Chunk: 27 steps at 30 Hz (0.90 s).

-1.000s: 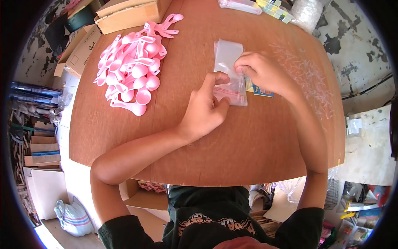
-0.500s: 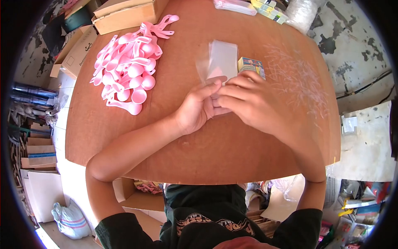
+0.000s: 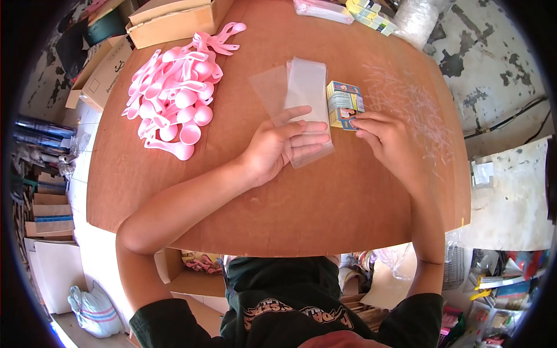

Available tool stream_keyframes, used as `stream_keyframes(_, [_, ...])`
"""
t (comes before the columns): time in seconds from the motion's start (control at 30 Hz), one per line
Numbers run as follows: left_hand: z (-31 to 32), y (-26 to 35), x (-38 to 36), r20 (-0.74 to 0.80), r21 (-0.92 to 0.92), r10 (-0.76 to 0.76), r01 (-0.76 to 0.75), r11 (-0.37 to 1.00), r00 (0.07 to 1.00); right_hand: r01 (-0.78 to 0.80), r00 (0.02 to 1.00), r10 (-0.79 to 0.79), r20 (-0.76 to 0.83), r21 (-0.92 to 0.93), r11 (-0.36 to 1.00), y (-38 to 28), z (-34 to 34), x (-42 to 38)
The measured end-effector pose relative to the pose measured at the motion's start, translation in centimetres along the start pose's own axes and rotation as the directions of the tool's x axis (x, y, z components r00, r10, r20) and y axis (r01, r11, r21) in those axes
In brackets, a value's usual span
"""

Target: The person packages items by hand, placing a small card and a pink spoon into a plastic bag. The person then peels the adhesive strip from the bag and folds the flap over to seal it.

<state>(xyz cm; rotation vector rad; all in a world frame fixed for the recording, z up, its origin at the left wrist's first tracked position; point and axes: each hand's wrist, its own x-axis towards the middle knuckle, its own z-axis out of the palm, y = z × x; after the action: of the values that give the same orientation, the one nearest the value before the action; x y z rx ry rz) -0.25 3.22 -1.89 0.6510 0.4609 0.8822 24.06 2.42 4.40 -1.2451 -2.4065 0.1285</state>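
Note:
My left hand (image 3: 272, 148) holds a clear plastic bag (image 3: 268, 87) between its thumb and spread fingers; the fingers show through the film. Beneath it, a stack of clear plastic bags (image 3: 307, 81) lies on the table. To the right is a stack of small printed cards (image 3: 344, 98), blue and yellow. My right hand (image 3: 383, 133) pinches the near right corner of a card on this stack with thumb and forefinger. A heap of pink plastic measuring spoons (image 3: 174, 93) lies to the left of my hands.
Thin clear plastic strips (image 3: 412, 104) are scattered on the right of the brown table (image 3: 232, 220). A cardboard box (image 3: 171, 26) stands at the back left. At the far edge are packed bags (image 3: 324, 10), yellow-white card bundles (image 3: 371, 17) and a plastic roll (image 3: 416, 23).
My right hand has moved away from my left hand, to the right and down onto the card stack. My left fingers have spread, with the clear bag still held.

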Motion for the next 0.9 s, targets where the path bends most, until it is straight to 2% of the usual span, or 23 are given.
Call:
stream_keyframes(0.07, [0.0, 0.1, 0.0, -0.001, 0.001, 0.012, -0.012, 1.000, 1.000, 0.010, 1.000, -0.010, -0.007, 0.035, 0.999, 0.0, 0.0, 0.0])
stream_keyframes(0.17, [0.0, 0.1, -0.1, 0.003, 0.001, 0.019, -0.019, 1.000, 1.000, 0.005, 0.998, -0.009, -0.065, -0.064, 0.998, -0.6, 0.0, -0.2])
stream_keyframes(0.23, [0.1, 0.1, -0.1, 0.005, -0.004, 0.019, -0.019, 1.000, 1.000, 0.110, 0.983, -0.147, -0.109, -0.292, 0.950, -1.2, -0.1, -0.1])
stream_keyframes(0.37, [0.0, 0.0, -0.1, 0.004, -0.012, 0.025, -0.025, 1.000, 1.000, 0.109, 0.977, -0.150, -0.152, -0.249, 0.962, -1.0, 0.5, -0.4])
stream_keyframes(0.43, [-0.1, 0.0, -0.1, 0.008, -0.023, 0.031, -0.030, 0.999, 1.000, -0.024, 0.973, 0.017, -0.232, -0.026, 0.999, -1.8, 0.2, -0.5])
stream_keyframes(0.57, [-0.6, -0.4, -0.1, 0.022, -0.008, 0.055, -0.055, 0.998, 0.998, -0.049, 0.977, 0.013, -0.212, -0.163, 0.985, -3.6, -2.3, -1.2])
stream_keyframes(0.63, [-0.6, -0.7, 0.0, 0.014, -0.010, 0.078, -0.078, 0.997, 0.997, -0.026, 0.947, 0.044, -0.318, 0.061, 0.998, -3.6, -2.4, -1.5])
stream_keyframes(0.67, [-0.6, -0.8, 0.1, 0.004, -0.013, 0.102, -0.102, 0.995, 0.995, -0.029, 0.946, 0.047, -0.321, 0.061, 0.998, -3.6, -2.3, -1.5])
stream_keyframes(0.73, [-0.6, -0.8, 0.0, 0.011, -0.019, 0.126, -0.126, 0.992, 0.992, -0.210, 0.841, 0.325, -0.432, 0.293, 0.933, -3.3, -1.9, -1.1])
stream_keyframes(0.77, [-0.6, -0.8, 0.0, 0.017, -0.027, 0.153, -0.153, 0.988, 0.988, -0.210, 0.840, 0.326, -0.433, 0.294, 0.932, -3.0, -1.6, -0.6])
stream_keyframes(0.83, [-0.7, -0.7, 0.1, 0.000, -0.028, 0.163, -0.163, 0.986, 0.987, -0.080, 0.808, 0.427, -0.406, 0.642, 0.763, -2.3, -0.8, 0.5])
stream_keyframes(0.87, [-0.7, -0.7, 0.1, -0.017, -0.031, 0.175, -0.176, 0.984, 0.984, -0.078, 0.808, 0.426, -0.407, 0.643, 0.762, -1.6, -0.5, 0.4])
stream_keyframes(0.9, [-0.6, -0.6, 0.0, -0.019, -0.028, 0.180, -0.180, 0.983, 0.984, -0.181, 0.847, 0.441, -0.296, 0.620, 0.763, -0.7, -0.2, 0.2])
